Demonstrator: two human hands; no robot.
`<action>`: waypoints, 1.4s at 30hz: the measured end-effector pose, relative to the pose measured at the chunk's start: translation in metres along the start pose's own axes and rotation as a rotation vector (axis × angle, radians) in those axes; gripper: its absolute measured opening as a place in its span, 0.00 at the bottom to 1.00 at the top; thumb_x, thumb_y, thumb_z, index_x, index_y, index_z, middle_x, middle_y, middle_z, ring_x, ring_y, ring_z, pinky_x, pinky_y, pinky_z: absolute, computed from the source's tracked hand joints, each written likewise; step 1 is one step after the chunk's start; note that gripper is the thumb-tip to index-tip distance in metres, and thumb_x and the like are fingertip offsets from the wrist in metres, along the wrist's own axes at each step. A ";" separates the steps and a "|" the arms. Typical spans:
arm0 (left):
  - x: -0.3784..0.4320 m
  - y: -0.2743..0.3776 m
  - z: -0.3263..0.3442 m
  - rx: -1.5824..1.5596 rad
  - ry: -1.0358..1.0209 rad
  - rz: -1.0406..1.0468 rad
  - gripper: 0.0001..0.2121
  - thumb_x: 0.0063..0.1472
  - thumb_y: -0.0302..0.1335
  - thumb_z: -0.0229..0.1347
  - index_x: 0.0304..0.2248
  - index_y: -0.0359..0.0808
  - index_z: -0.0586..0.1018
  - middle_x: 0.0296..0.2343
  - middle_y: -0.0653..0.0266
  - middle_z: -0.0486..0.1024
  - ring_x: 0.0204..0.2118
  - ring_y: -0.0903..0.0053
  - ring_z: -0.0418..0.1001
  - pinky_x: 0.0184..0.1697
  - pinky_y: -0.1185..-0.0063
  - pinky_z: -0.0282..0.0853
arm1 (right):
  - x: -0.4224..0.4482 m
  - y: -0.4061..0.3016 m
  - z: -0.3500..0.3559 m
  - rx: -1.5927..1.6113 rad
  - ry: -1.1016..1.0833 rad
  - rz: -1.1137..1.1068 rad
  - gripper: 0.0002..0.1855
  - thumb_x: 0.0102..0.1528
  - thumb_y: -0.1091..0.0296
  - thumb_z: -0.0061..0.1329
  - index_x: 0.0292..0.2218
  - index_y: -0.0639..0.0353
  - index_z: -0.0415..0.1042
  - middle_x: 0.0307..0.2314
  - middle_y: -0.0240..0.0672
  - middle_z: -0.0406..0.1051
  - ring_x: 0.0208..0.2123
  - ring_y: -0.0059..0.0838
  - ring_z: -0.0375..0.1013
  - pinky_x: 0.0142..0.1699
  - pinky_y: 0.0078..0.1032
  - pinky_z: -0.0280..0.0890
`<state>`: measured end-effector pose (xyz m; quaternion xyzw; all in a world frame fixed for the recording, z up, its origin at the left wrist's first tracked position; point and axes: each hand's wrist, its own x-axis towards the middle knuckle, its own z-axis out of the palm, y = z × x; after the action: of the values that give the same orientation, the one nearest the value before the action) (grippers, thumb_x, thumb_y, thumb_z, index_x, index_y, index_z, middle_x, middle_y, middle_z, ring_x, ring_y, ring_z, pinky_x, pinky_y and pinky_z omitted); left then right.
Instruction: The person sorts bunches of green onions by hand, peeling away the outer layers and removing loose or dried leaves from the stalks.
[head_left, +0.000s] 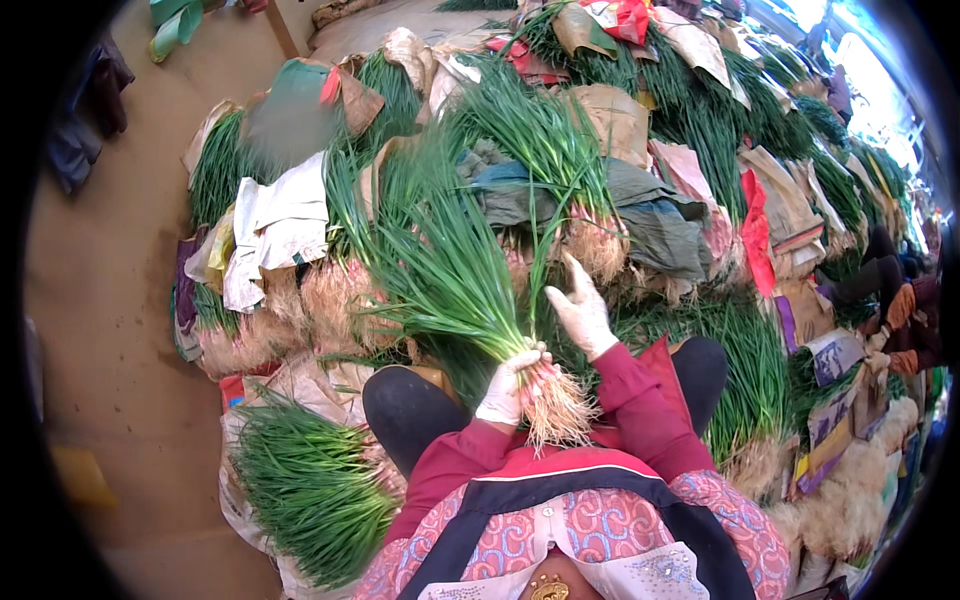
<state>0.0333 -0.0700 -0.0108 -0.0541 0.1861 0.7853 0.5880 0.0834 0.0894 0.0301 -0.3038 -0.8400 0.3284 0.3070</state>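
Observation:
A bunch of green garlic shoots (465, 285), long-leaved with pinkish bases and pale stringy roots, is in the grip of my white-gloved left hand (506, 390). The fingers wrap its lower stems, and the roots hang over my lap. To the right, my gloved right hand (581, 307) is raised with thumb and fingers apart and nothing in it. A few thin leaves (535, 277) stand up between the two hands. Beyond them a separate rooted bunch (600, 232) lies on a dark green cloth (652, 217).
A pile of trimmed-looking green shoots (315, 480) lies on white sacking at my left. More shoots (742, 367) lie at my right. Stacked bundles wrapped in paper and sacking (281, 217) fill the area ahead. Another person's gloved hands (877, 352) work at the far right. Brown floor (112, 300) shows at left.

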 end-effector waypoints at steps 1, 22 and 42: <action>0.004 -0.002 -0.005 -0.006 -0.013 0.003 0.10 0.51 0.18 0.50 0.34 0.35 0.71 0.30 0.61 0.72 0.33 0.70 0.72 0.39 0.67 0.70 | 0.003 -0.005 0.012 0.370 -0.040 0.123 0.30 0.54 0.61 0.45 0.56 0.55 0.51 0.44 0.38 0.66 0.29 0.24 0.68 0.37 0.21 0.65; -0.040 0.006 0.004 0.197 0.158 -0.029 0.09 0.52 0.20 0.50 0.35 0.31 0.71 0.24 0.60 0.73 0.27 0.73 0.73 0.32 0.79 0.72 | -0.031 0.103 0.019 -0.297 -0.363 0.458 0.27 0.52 0.45 0.36 0.26 0.60 0.76 0.24 0.46 0.72 0.29 0.44 0.73 0.41 0.31 0.65; -0.032 0.004 -0.018 0.223 0.275 -0.043 0.07 0.53 0.22 0.50 0.34 0.31 0.72 0.25 0.59 0.74 0.24 0.73 0.73 0.29 0.79 0.71 | -0.045 -0.027 0.012 0.154 -0.456 0.308 0.13 0.49 0.61 0.48 0.31 0.62 0.69 0.22 0.37 0.72 0.23 0.31 0.72 0.31 0.26 0.66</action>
<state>0.0369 -0.1058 -0.0167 -0.0994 0.3496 0.7322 0.5760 0.0949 0.0370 0.0288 -0.3218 -0.8040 0.4938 0.0787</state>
